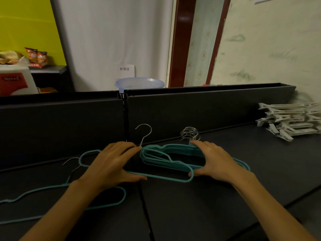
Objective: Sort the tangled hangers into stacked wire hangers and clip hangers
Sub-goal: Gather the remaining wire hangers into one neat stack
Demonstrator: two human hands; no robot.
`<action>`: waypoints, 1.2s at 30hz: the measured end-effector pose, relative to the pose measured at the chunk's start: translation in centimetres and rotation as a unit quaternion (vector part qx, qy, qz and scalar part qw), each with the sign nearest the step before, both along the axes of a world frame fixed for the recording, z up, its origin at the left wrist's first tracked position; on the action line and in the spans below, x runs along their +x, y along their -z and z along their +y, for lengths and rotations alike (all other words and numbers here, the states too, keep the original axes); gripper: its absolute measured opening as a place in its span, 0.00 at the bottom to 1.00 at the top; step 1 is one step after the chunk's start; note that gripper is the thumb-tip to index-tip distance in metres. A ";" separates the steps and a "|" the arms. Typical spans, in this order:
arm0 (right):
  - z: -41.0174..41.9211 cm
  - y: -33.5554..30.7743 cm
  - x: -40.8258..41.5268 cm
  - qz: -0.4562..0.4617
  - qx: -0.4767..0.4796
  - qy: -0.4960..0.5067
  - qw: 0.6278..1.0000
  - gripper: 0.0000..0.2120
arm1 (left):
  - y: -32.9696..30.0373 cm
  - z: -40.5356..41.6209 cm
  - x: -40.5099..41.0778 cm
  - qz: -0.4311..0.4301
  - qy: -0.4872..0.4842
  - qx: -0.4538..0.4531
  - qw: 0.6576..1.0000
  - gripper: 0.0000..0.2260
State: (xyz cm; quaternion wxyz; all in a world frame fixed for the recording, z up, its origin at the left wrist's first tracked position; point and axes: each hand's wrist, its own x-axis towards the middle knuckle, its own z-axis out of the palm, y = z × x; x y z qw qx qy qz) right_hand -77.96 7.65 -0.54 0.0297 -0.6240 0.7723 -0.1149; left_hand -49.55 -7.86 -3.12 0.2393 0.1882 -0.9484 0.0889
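The left hand point(111, 162) lies over a single teal wire hanger point(161, 177), fingers curled around its upper bar near the neck and thumb pressed on the lower bar, so the grip is narrow and holding that hanger. Its silver hook point(145, 133) rises upright just beyond the fingertips. The right hand point(213, 160) closes on the stack of teal wire hangers point(166, 159), fingers over the far side by the bunched metal hooks point(190, 134) and thumb at the near edge; this grip is also narrow and holding the stack. The single hanger lies partly across the stack, its right end touching the right thumb.

On the dark tabletop point(208, 197), to the left and partly under the left forearm, more loose teal hangers point(52, 197) lie spread. A pile of white clip hangers point(291, 119) sits at the far right, well apart from the hands.

Behind the tabletop's dark back panel point(199, 108), a paper sign point(125, 70) reads "补货区". A translucent blue basin point(139, 84) stands just below it. Orange snack packets point(36, 57) sit on a shelf at the left; their print is too blurred to read.
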 end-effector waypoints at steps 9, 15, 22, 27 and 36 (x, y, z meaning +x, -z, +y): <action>0.1 0.1 -0.6 -0.003 0.000 -0.017 1.000 0.54 | -0.9 0.9 -1.6 0.014 0.008 0.005 1.000 0.35; 3.7 -1.4 -3.2 -0.001 0.070 0.040 0.997 0.62 | -2.1 2.9 -7.1 0.007 0.012 0.012 1.000 0.38; 9.2 -3.3 -6.5 -0.087 0.094 0.109 0.986 0.63 | -2.3 6.2 -14.5 -0.003 0.027 0.078 0.997 0.46; 10.5 -3.0 -7.5 -0.115 0.050 0.112 0.986 0.61 | -1.0 7.1 -16.7 0.004 0.015 0.106 0.994 0.46; 5.8 -0.9 -4.6 -0.019 0.061 0.023 0.998 0.53 | -1.4 4.7 -14.0 -0.129 -0.045 0.121 0.983 0.45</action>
